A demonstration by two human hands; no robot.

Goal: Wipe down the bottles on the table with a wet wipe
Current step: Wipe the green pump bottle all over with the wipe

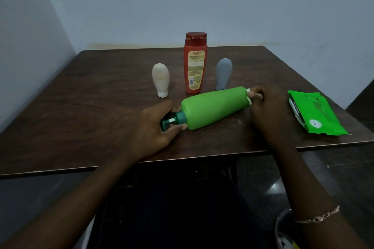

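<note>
- We find a green pump bottle (214,107) on its side at the middle of the dark wooden surface (101,97). Its pump end points to the near left and its base to the far right.
- The left hand (153,125) grips this bottle at the dark green pump collar, with the fingers curled round the neck.
- The right hand (269,111) is closed on a white wet wipe (249,97), bunched in the fingers and pressed against the bottle's base.
- Three further bottles stand upright behind it, apart from one another. A cream tube (160,79) stands on its cap at left, a red bottle (195,62) with a dark red cap at centre, and a grey tube (223,74) on its cap at right.
- The grey tube stands just behind the green bottle's base; we cannot tell whether they touch.
- A green wipes pack (315,115) lies flat near the right edge of the surface, just beside the right hand.
- We note a bracelet (317,217) on the right wrist.
</note>
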